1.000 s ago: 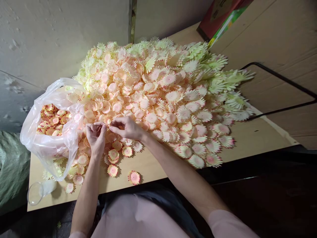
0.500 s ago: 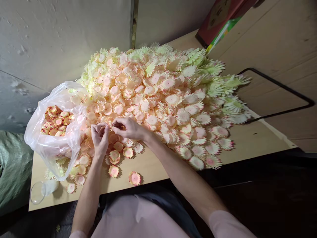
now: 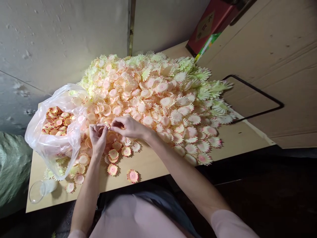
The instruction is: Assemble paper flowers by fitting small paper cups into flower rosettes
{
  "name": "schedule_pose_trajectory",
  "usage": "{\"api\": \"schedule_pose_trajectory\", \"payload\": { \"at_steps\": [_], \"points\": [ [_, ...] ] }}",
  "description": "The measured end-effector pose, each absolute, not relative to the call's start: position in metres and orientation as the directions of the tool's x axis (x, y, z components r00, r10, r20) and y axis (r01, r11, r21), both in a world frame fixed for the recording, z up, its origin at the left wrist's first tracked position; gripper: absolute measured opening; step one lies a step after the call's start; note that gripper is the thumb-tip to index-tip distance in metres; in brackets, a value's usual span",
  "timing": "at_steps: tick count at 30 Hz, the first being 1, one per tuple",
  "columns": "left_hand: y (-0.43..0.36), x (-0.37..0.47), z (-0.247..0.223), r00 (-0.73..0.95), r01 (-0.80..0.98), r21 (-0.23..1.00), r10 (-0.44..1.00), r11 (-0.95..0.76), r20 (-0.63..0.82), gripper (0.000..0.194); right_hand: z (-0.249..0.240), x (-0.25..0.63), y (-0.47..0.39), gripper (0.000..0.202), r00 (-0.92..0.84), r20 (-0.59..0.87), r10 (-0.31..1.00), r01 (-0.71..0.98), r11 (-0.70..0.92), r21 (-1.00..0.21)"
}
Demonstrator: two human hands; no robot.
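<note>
My left hand [image 3: 98, 136] and my right hand [image 3: 127, 127] meet over the front of a big heap of artificial flower petals [image 3: 148, 92]. Both are closed in a pinch, fingertips almost touching. Between them shows a small pale flower petal piece [image 3: 107, 125], mostly covered by the fingers. Frilled round petal discs, cream and pink with some red tips, make up most of the heap; greener ones lie at its back and right. Several loose discs lie nearer the front edge, among them a pink one [image 3: 133, 176] by itself.
On the left, an open plastic bag [image 3: 71, 145] holds red-edged petal discs [image 3: 58, 121]. A clear cup [image 3: 37, 192] lies at the table's [image 3: 153, 168] front left corner. At the right are a bent black metal bar [image 3: 257, 89] and cardboard [image 3: 284, 66]. A red box [image 3: 210, 24] stands behind.
The view has shifted, so the heap's right side, the red box and the bar appear further left. My hands stay together, and the small piece between the fingertips now shows more clearly.
</note>
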State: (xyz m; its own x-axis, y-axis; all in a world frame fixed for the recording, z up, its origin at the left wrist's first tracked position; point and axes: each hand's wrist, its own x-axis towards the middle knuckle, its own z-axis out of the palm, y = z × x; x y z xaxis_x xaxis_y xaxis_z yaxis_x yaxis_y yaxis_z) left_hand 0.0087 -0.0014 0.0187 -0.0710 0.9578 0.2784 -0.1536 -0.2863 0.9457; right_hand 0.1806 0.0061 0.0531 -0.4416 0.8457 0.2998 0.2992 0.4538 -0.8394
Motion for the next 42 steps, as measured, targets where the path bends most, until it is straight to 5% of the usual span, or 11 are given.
{"api": "schedule_pose_trajectory", "payload": {
  "at_steps": [6,15,23,26,31,37,42],
  "points": [
    [0.0,0.008,0.019,-0.066,-0.176,0.927,0.943,-0.332,0.326,0.051,0.058,0.192,0.006,0.013,-0.328,0.39,0.861,0.351,0.494,-0.795],
    [-0.013,0.03,0.029,-0.351,0.02,0.875,0.816,-0.484,0.46,0.047,0.073,0.207,0.0,0.013,-0.295,0.408,0.864,0.441,0.502,-0.744],
    [-0.008,0.022,0.028,-0.438,-0.02,0.851,0.77,-0.525,0.465,0.041,0.092,0.237,-0.012,0.014,-0.158,0.464,0.872,0.568,0.465,-0.68],
    [-0.008,0.018,0.029,-0.287,-0.04,0.877,0.846,-0.479,0.449,0.03,0.096,0.236,-0.021,0.014,-0.214,0.412,0.886,0.567,0.456,-0.686],
    [-0.018,0.022,0.03,0.208,0.223,0.824,0.851,-0.521,0.482,0.027,0.094,0.213,-0.036,0.016,-0.333,0.358,0.872,0.575,0.489,-0.656],
    [-0.02,0.025,0.038,0.364,0.367,0.649,0.745,-0.666,0.559,0.026,0.095,0.212,-0.045,0.016,-0.465,0.333,0.82,0.563,0.565,-0.604],
    [-0.03,0.01,0.053,0.634,0.41,0.549,0.66,-0.728,0.402,0.034,0.092,0.237,-0.04,0.022,-0.584,0.325,0.744,0.564,0.66,-0.497]
  ]
}}
